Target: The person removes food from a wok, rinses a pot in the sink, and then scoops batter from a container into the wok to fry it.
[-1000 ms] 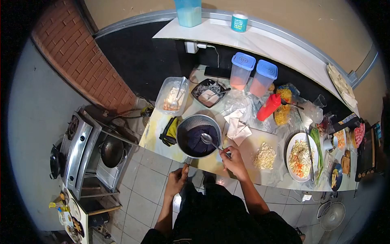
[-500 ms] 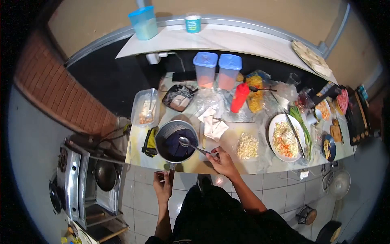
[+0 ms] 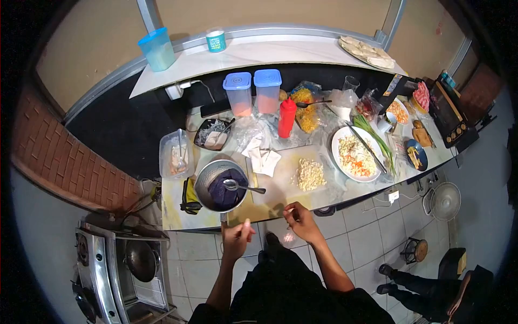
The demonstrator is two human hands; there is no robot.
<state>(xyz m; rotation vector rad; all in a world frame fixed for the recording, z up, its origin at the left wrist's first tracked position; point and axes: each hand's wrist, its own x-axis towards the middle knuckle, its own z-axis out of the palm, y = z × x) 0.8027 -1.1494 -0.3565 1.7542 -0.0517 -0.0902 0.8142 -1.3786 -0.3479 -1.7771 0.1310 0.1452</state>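
Note:
A metal pot [image 3: 200,186] with dark purple cloth-like contents [image 3: 218,195] stands near the counter's front edge. A spoon [image 3: 243,187] lies across it, its handle reaching over the rim to the right, with no hand on it. My left hand [image 3: 236,240] is just below the pot's handle [image 3: 223,217], fingers loosely curled and thumb apart; it overlaps the handle's end, and no grip on it shows. Over the counter's edge, right of the pot, my right hand [image 3: 303,222] has loosely bent, parted fingers and nothing visible in them. Chopped white pieces [image 3: 310,174] lie on a board [image 3: 280,189] beyond it.
A white plate [image 3: 335,154] of chopped food bears a knife [image 3: 369,148]. Green onions [image 3: 377,137], a red squeeze bottle [image 3: 286,117], folded pale wrappers [image 3: 264,161] and a plastic tub [image 3: 164,154] stand around. Another person's legs [image 3: 413,286] show at lower right.
My right hand has let go of the spoon, which now rests in the pot, and has moved back. My left hand has shifted right across the pot's handle. The view has turned right.

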